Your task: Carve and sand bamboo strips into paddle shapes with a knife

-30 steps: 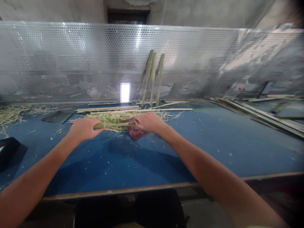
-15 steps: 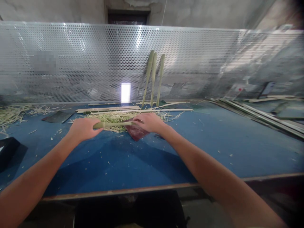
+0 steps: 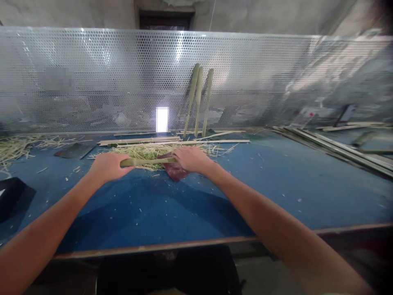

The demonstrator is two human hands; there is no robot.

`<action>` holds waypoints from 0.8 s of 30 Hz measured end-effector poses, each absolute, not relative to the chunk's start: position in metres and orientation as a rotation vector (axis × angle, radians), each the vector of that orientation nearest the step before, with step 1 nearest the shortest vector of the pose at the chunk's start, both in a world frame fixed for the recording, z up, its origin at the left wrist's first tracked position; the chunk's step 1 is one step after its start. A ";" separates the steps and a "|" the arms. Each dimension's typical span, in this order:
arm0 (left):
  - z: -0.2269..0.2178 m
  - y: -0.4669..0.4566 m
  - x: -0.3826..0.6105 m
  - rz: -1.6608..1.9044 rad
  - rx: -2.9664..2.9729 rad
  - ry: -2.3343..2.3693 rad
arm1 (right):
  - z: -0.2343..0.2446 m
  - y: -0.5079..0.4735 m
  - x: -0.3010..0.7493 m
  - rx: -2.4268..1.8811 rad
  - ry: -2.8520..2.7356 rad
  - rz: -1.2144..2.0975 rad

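My left hand (image 3: 107,166) is closed round the left end of a pale green bamboo strip (image 3: 147,162) that lies level above the blue table (image 3: 184,205). At the strip's right end my right hand (image 3: 190,159) is closed, pressing a dark red sheet (image 3: 174,171) against it. The fingers of the right hand hide how the sheet wraps the strip. Under and behind the strip lies a heap of thin bamboo shavings (image 3: 144,150).
Three green bamboo strips (image 3: 199,98) lean on the perforated metal screen (image 3: 92,78) at the back. Flat bamboo slats (image 3: 172,142) lie behind the shavings; longer slats (image 3: 337,149) lie at right. More shavings (image 3: 15,147) and a dark sheet (image 3: 73,150) lie at left, a black object (image 3: 10,196) at the left edge.
My right hand has slid slightly left along the strip with the red sheet. The left hand and the strip have stayed in place.
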State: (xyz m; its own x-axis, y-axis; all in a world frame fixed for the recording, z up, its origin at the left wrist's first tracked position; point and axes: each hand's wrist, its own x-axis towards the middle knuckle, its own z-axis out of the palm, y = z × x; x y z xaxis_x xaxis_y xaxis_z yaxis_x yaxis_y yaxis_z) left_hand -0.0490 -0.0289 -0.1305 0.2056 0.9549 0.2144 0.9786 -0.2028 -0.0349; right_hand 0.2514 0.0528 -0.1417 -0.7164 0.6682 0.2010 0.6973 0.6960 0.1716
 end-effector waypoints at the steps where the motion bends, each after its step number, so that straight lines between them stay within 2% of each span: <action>1: -0.130 -0.029 -0.049 -0.220 -2.307 -1.874 | -0.142 0.054 0.251 -1.128 -2.767 -0.352; 15: -0.130 -0.027 -0.053 -0.222 -2.260 -1.876 | -0.134 0.091 0.303 -1.607 -2.302 -0.289; 24: -0.129 -0.028 -0.052 -0.214 -2.259 -1.873 | -0.133 0.065 0.270 -1.281 -2.519 -0.197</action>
State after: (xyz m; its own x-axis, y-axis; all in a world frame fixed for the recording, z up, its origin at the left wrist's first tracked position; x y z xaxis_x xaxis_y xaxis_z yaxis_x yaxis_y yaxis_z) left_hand -0.0524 -0.0276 -0.1294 0.1872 0.9533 0.2369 0.9822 -0.1778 -0.0605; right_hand 0.2695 0.0646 -0.1335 -0.5535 0.7640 0.3317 0.8062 0.5914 -0.0170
